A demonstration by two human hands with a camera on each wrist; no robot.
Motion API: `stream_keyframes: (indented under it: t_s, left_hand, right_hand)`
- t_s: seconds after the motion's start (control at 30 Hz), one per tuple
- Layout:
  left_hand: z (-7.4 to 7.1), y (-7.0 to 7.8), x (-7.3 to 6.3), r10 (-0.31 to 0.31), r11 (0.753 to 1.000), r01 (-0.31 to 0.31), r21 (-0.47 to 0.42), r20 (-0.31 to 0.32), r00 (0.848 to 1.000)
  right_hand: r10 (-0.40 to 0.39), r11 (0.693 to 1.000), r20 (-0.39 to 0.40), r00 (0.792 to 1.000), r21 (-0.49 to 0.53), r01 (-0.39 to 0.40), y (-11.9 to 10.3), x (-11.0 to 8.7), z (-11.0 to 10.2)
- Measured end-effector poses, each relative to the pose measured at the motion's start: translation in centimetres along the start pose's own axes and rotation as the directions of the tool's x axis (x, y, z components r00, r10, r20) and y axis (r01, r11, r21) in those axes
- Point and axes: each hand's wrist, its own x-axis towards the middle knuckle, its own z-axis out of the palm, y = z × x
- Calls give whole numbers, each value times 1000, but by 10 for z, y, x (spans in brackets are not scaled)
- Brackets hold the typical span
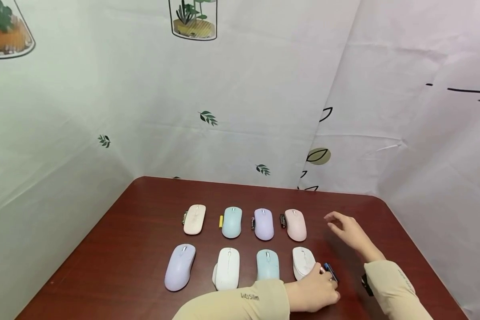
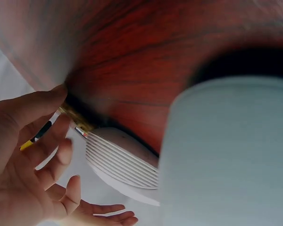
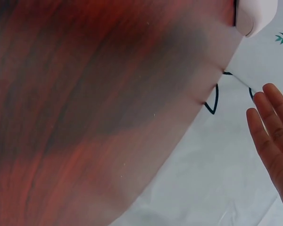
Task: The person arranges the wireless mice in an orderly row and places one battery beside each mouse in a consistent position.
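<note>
My left hand reaches across to the front right, beside a white mouse. Its thumb and a finger pinch a small battery lying against the mouse's ribbed side, partly hidden by the fingers. A blue-and-dark battery shows just past those fingers in the head view. My right hand hovers over the table's right side with loosely bent fingers, holding nothing. Nearest to it is a pink mouse, with a dark battery along its left side.
Back row, leftward: a purple mouse, light blue mouse and cream mouse, each beside a battery. Front row: a light blue mouse by my left sleeve, a white mouse and a purple mouse. White cloth hangs behind the table.
</note>
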Motion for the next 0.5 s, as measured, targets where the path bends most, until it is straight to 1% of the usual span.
stream_keyframes:
  t_s: [0.07, 0.1, 0.17, 0.3, 0.5]
  left_hand:
    - [1, 1, 0, -5, 1000, 6, 21, -43, 999]
    - [0, 1, 1, -6, 1000, 8, 29, -55, 998]
    - [0, 1, 3, -15, 999, 16, 32, -52, 999]
    - [1, 2, 6, -15, 1000, 15, 17, -15, 1000]
    - [5, 3, 8, -7, 1000, 8, 24, -48, 999]
  right_hand:
    - [5, 1000, 1, 1000, 5, -5, 0, -1, 2]
    - [9, 1000, 4, 1000, 6, -9, 1, -1, 2]
    - [20, 1000, 14, 1000, 12, -20, 0, -2, 3]
    - [37, 999, 49, 998, 26, -38, 0, -3, 5]
    - [16, 999, 43, 999, 33, -18, 0, -3, 5]
